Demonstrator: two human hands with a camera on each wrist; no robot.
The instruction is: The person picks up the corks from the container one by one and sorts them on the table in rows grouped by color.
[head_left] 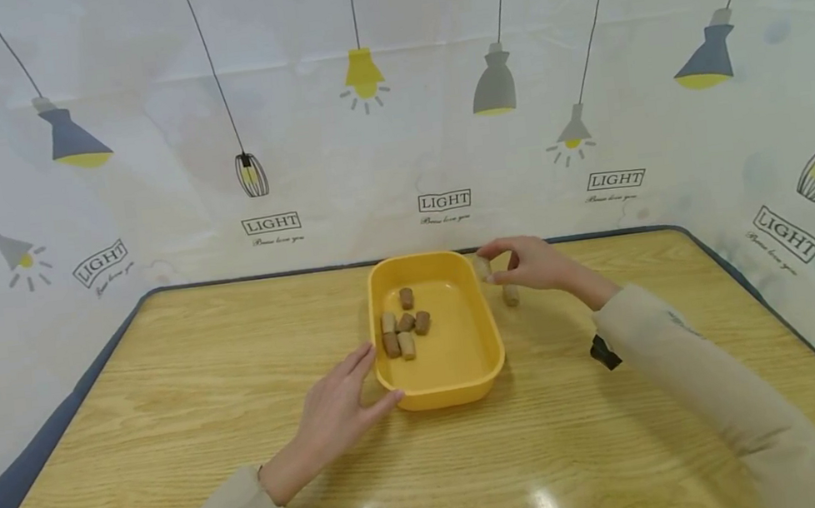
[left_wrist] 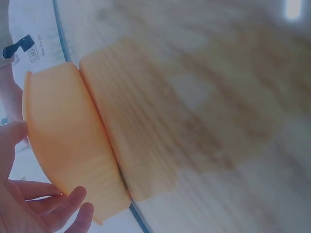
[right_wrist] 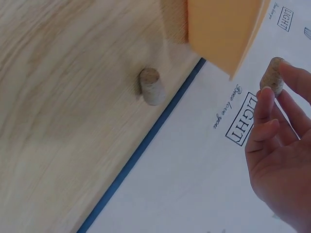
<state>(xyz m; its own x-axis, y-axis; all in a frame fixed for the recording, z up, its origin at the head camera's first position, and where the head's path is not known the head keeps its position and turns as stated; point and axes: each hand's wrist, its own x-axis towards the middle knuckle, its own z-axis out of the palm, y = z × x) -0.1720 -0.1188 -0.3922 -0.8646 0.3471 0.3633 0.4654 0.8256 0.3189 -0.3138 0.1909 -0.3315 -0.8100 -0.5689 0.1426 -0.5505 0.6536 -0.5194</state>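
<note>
A yellow plastic bin [head_left: 442,397] sits at the table's far side with several brown corks [head_left: 422,323] and light corks [head_left: 406,345] in its left half. My left hand [head_left: 334,405] rests against the bin's near left corner, relaxed fingers [left_wrist: 73,206] on the outer wall and thumb at the rim. Just off the far right rim, my right hand [head_left: 535,264] pinches a light cork [right_wrist: 273,76] between thumb and fingertips, raised above the table. Another light cork [right_wrist: 152,87] stands on the table to the bin's right, below that hand.
The wooden table [head_left: 192,413] has a dark blue edge [right_wrist: 141,145]. Behind it rises a white cloth backdrop [head_left: 337,170] printed with lamps. A black strap [head_left: 604,353] hangs under the right sleeve.
</note>
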